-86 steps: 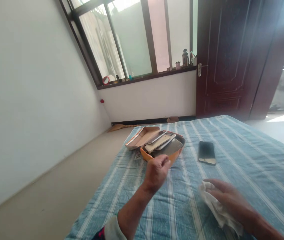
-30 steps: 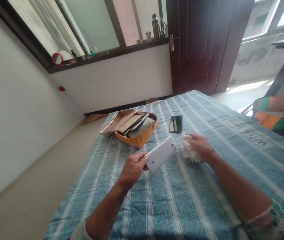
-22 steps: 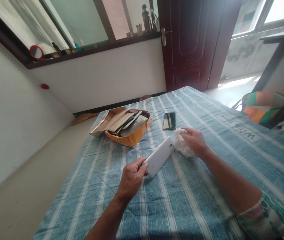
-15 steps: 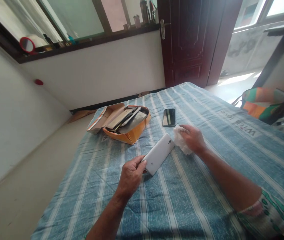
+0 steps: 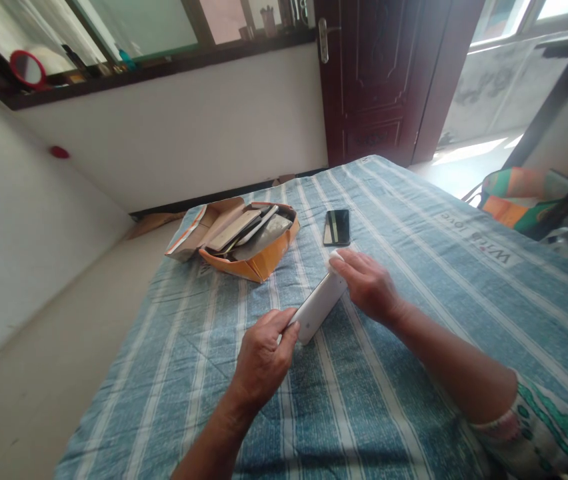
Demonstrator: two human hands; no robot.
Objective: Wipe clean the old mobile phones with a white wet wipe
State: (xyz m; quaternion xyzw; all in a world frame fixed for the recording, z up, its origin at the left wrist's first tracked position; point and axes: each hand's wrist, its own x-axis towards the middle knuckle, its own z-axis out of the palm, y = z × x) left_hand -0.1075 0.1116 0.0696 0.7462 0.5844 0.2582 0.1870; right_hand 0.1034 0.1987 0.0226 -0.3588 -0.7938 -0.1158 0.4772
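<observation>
Dark red door (image 5: 374, 80) at the back, window (image 5: 144, 23) left of it above a narrow sill (image 5: 174, 70), pale walls around. Blue striped bed (image 5: 379, 393) fills the foreground, its far corner near the door.

Through the head camera I count 2 bare hands over the bed with 1 phone between them. Left hand (image 5: 267, 353): closed in a pinch, thumb on the phone's back, fingers mostly hidden beneath, holding the near end of the white phone (image 5: 319, 313). Phone sits tilted at mid-bed, back face up, far end angled toward the bed's far right. I cannot tell whether its lower edge touches the cover.

Right hand (image 5: 367, 283): fingers curled, white cloth (image 5: 335, 259) bunched at the tips against the phone's far end. Little of the cloth shows; the rest is covered by the hand.

Dark phone (image 5: 337, 228) flat on the bed, just beyond the right hand, toward the far edge. Orange box (image 5: 267, 260) stands open near the far left corner, lid (image 5: 204, 233) folded out to the left edge. Inside I see slim flat items (image 5: 244, 230) stacked aslant, count unclear. Past the right edge: a multicoloured bundle (image 5: 519, 200). Red-rimmed mirror (image 5: 28, 69) at the sill's left end.
</observation>
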